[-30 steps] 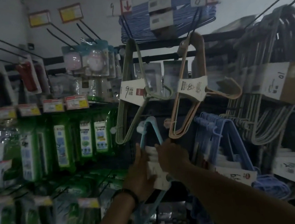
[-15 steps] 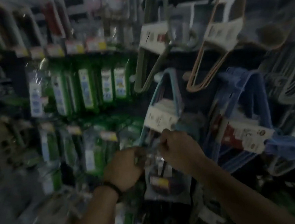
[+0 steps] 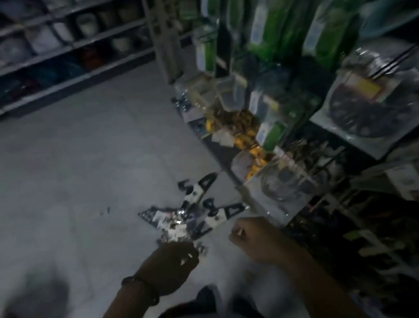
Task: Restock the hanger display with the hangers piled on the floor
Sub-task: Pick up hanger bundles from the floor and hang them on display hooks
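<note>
**A:** Where are the hangers found?

**B:** A pile of hangers (image 3: 196, 213), dark with white card labels, is seen lying on the floor (image 3: 73, 175). It is close to the floor's right edge, at the foot of the display rack (image 3: 313, 130).

**A:** And how are the hands held?

**B:** The left hand (image 3: 171, 264) is held at the near edge of the pile, fingers curled under. A dark wristband (image 3: 142, 286) is worn at that wrist. Through the blur it cannot be told whether a hanger is gripped or merely touched. The right hand (image 3: 260, 239) is held just beside the left one, apart from the pile, with its fingers curled likewise. Nothing is made out in it, though its grip cannot be told for certain either.

**A:** What else is shown?

**B:** Green packets (image 3: 265, 19) are hung on the rack, with clear-wrapped round goods (image 3: 371, 110) below them. Shelving (image 3: 46, 60) is seen along the floor's far edge.
</note>
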Motion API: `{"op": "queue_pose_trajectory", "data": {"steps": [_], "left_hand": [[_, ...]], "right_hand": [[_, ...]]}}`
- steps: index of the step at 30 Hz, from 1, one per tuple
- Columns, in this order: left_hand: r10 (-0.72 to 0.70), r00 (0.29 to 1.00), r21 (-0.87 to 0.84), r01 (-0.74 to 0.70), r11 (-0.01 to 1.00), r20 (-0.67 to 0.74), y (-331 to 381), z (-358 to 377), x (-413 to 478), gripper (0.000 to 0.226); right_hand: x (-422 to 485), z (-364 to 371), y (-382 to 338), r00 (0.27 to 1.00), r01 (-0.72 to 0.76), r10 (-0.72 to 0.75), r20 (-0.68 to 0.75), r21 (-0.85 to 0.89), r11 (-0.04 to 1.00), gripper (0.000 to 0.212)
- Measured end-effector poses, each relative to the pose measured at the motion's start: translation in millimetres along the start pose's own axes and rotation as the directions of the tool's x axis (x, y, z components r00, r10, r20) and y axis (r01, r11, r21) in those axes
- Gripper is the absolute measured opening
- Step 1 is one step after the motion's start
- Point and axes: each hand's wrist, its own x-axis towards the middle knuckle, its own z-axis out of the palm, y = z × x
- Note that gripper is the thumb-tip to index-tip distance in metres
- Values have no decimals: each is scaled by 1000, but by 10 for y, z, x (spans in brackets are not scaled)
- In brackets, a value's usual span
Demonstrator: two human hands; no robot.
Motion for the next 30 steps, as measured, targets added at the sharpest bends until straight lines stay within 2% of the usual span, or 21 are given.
{"op": "queue_pose_trajectory", "data": {"steps": [2,6,13,16,21,23,26,30], "left_hand": [[-99,995,-48,99,994,11,-280,87,-256,22],[-182,983,-103,181,978,2,-674,157,-381,24],[-173,984,-199,179,963,48,-1486,-111,14,37],[-138,989,-251,147,957,52,-2038,-297,278,31],[-136,970,-272,189,944,203,-3207,-394,978,23],[-175,953,-232,234,944,247,-3640,-370,1370,23],[-249,941,-171,291,941,230,-4147,-241,2068,23],[-297,918,-132,339,931,262,-4635,228,3129,26]], "right_hand": [[18,247,-51,997,-15,17,74,-30,999,25],[156,546,-256,982,-31,39,186,-45,998,19],[1157,916,-820,967,-61,101,235,-171,983,26],[1779,1160,-1124,961,-93,142,238,-205,974,23],[3033,1698,-1438,946,-109,155,284,-172,979,23],[3554,1924,-1397,938,-100,146,315,-157,983,21],[4349,2271,-1096,912,-82,145,384,-174,981,22],[5486,2855,-288,897,-63,168,409,-258,964,25]]}}
